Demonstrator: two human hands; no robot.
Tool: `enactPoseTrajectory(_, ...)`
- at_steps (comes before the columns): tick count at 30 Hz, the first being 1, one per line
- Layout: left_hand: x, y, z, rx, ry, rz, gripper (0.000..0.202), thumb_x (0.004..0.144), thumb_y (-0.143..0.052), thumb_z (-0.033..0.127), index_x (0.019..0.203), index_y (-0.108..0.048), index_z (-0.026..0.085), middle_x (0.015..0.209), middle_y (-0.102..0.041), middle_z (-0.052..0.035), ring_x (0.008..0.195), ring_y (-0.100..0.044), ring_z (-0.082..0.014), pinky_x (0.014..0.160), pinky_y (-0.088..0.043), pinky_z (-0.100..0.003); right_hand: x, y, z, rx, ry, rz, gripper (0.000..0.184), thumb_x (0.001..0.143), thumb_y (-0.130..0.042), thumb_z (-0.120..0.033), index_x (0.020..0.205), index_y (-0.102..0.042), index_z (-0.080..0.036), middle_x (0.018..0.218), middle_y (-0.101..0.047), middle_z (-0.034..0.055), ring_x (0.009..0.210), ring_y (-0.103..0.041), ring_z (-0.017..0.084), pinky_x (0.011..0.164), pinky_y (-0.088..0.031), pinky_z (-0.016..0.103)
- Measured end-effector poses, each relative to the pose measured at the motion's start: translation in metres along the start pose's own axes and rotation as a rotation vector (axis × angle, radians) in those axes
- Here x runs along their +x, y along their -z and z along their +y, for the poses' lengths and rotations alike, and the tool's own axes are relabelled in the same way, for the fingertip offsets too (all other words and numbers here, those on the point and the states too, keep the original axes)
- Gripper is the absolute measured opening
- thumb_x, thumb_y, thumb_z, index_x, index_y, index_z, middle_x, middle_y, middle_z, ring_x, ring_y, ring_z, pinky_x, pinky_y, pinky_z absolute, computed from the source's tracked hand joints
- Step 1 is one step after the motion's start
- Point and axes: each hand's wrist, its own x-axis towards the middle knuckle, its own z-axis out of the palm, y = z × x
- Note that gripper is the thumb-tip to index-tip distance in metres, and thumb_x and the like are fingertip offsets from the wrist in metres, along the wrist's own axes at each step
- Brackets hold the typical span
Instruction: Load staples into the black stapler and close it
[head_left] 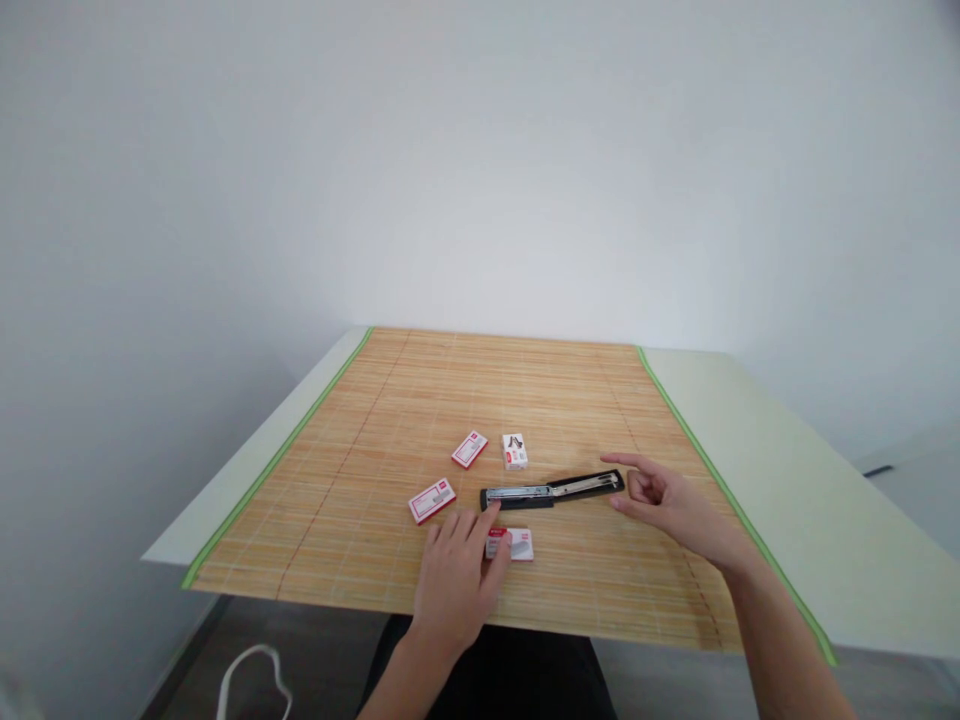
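Bamboo slats, warm tan and edged with green binding, form a mat (390, 420) that covers most of a pale tabletop (810, 470) pushed into the corner of a room with plain white walls (480, 150). Dark floor shows below the near edge, with a white loop of cord (251, 680) lying on it.

An opened black stapler (553, 490) lies flat near the middle of the mat, its metal channel facing up. The left hand (457, 580) rests palm down just in front of it, fingers spread loosely, its fingertips touching a small red-and-white staple box (514, 544) and reaching close to the stapler's left end; its grip is apart and clamps nothing. The right hand (664, 500) hovers at the stapler's right end, fingers curled loosely and apart, forefinger extended, holding nothing.

Three more staple boxes sit on the mat: one (432, 501) left of the stapler, and two (469, 449) (514, 451) just behind it.
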Motion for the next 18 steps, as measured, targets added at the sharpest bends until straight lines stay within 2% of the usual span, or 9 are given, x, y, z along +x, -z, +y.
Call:
enactPoseTrajectory(3, 0.0, -0.002, 0.0, 0.005, 0.006, -0.011, 0.041, 0.105, -0.048, 0.036, 0.145, -0.056, 0.029, 0.11, -0.069, -0.0058, 0.104, -0.06, -0.0266, 0.089, -0.045, -0.042, 0.003, -0.002, 0.001, 0.0, -0.024, -0.051, 0.065, 0.084, -0.076, -0.056, 0.139, -0.061, -0.026, 0.078, -0.057, -0.0028, 0.071, -0.053, 0.016, 0.065, -0.045, 0.03)
enactPoseTrajectory(6, 0.001, -0.003, -0.001, 0.004, 0.018, -0.013, 0.04, 0.105, -0.049, 0.036, 0.144, -0.057, 0.029, 0.11, -0.069, -0.0055, 0.104, -0.06, -0.0268, 0.089, -0.044, -0.042, 0.006, -0.007, 0.002, 0.068, -0.032, -0.058, 0.057, 0.084, -0.077, -0.058, 0.129, -0.067, -0.024, 0.098, -0.071, 0.0047, 0.088, -0.063, 0.023, 0.078, -0.054, 0.036)
enactPoseTrajectory(9, 0.002, -0.003, -0.001, -0.006, 0.024, -0.02, 0.04, 0.105, -0.049, 0.036, 0.142, -0.058, 0.028, 0.109, -0.069, -0.0056, 0.102, -0.06, -0.0268, 0.087, -0.043, -0.042, 0.008, -0.013, 0.001, 0.144, -0.016, -0.013, 0.051, 0.083, -0.08, -0.054, 0.124, -0.069, -0.025, 0.108, -0.073, 0.0068, 0.1, -0.066, 0.026, 0.089, -0.055, 0.039)
enactPoseTrajectory(12, 0.003, -0.003, -0.001, -0.016, 0.025, -0.016, 0.039, 0.104, -0.05, 0.035, 0.141, -0.06, 0.028, 0.107, -0.069, -0.0054, 0.101, -0.06, -0.0265, 0.087, -0.042, -0.042, 0.012, -0.022, -0.006, 0.171, 0.063, 0.017, 0.044, 0.086, -0.078, -0.05, 0.123, -0.068, -0.028, 0.116, -0.071, 0.0067, 0.106, -0.065, 0.025, 0.088, -0.055, 0.037)
enactPoseTrajectory(15, 0.003, -0.002, 0.0, -0.023, 0.026, -0.003, 0.038, 0.104, -0.051, 0.034, 0.14, -0.061, 0.028, 0.107, -0.069, -0.0049, 0.101, -0.06, -0.0259, 0.087, -0.042, -0.042, 0.02, -0.034, -0.024, 0.084, 0.187, 0.028, 0.035, 0.091, -0.073, -0.046, 0.12, -0.067, -0.028, 0.117, -0.069, 0.0065, 0.104, -0.065, 0.023, 0.08, -0.054, 0.034)
enactPoseTrajectory(18, 0.003, -0.001, 0.0, -0.032, 0.03, 0.003, 0.037, 0.104, -0.051, 0.034, 0.139, -0.061, 0.028, 0.108, -0.069, -0.0047, 0.101, -0.06, -0.0255, 0.088, -0.043, -0.041, 0.028, -0.045, -0.045, -0.09, 0.31, 0.043, 0.026, 0.092, -0.07, -0.04, 0.115, -0.068, -0.028, 0.113, -0.069, 0.006, 0.101, -0.064, 0.023, 0.082, -0.052, 0.036)
